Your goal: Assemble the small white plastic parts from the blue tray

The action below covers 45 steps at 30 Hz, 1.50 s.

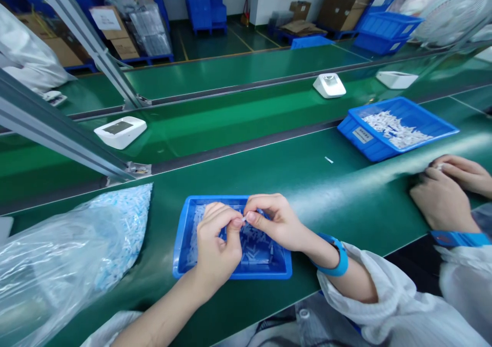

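Between the fingertips of both hands sits a small white piece [244,219], too small to make out in detail. My left hand [221,237] pinches it from the left with thumb and forefinger. My right hand [274,220] meets it from the other side, also in a pinch. Both hands are just above a blue tray [233,275], which holds many small whitish strips [251,254]. A blue band [342,260] circles my right wrist.
A clear plastic bag [77,254] of blue-white pieces lies at left. A blue bin [365,141] of white parts stands at right, near a co-worker's hands [446,190]. One loose strip [328,160] lies on the table. White devices [121,131] sit on the belt [215,126] behind a metal post [69,121].
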### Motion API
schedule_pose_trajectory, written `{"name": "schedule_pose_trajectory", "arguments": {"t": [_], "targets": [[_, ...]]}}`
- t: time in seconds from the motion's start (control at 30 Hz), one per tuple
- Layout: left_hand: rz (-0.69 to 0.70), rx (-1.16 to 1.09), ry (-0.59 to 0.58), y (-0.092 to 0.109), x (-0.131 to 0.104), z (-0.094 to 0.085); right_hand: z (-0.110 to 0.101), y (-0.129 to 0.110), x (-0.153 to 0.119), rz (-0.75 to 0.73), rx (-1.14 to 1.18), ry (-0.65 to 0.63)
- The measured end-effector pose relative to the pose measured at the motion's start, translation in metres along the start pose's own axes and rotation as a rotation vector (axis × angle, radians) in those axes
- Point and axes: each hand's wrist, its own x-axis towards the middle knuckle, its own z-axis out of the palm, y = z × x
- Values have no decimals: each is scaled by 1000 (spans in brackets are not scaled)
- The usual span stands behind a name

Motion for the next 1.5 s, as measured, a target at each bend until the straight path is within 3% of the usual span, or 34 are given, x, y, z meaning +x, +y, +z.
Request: {"name": "schedule_pose_trajectory", "arguments": {"t": [0.1, 0.23, 0.47, 0.67, 0.83, 1.0, 1.1, 1.17, 1.23, 1.33, 1.43, 1.5], "targets": [[-31, -39, 13, -1, -2, 0, 0, -1, 2, -30, 37, 67], [-121, -91, 75, -2, -6, -1, 2, 1, 3, -241, -88, 204], [-75, -95, 103, -4, -5, 0, 3, 9, 1, -403, -144, 201], [0, -54, 72, -3, -1, 2, -1, -1, 0, -238, -136, 125], [26, -8, 42, -1, -1, 1, -4, -5, -2, -1, -1, 78], [-120, -13, -17, -3, -2, 1, -6, -1, 1, 184, 122, 71], [-273, -24, -47, -5, -2, 3, -28, 10, 4, 186, -90, 220], [-355, -21, -58, -7, -2, 4, -55, 20, 4, 260, -395, 356], [-411, -5, -68, -9, -2, 6, -83, 32, 2, 470, -797, 379], [-439, 25, -84, -11, -2, 7, -114, 45, -4, 583, -949, 412], [-382, 102, -116, -13, -2, 7, -116, 47, -7, 542, -968, 398], [-333, 158, -145, -13, -2, 7, -106, 43, -10, 389, -895, 313]]}}
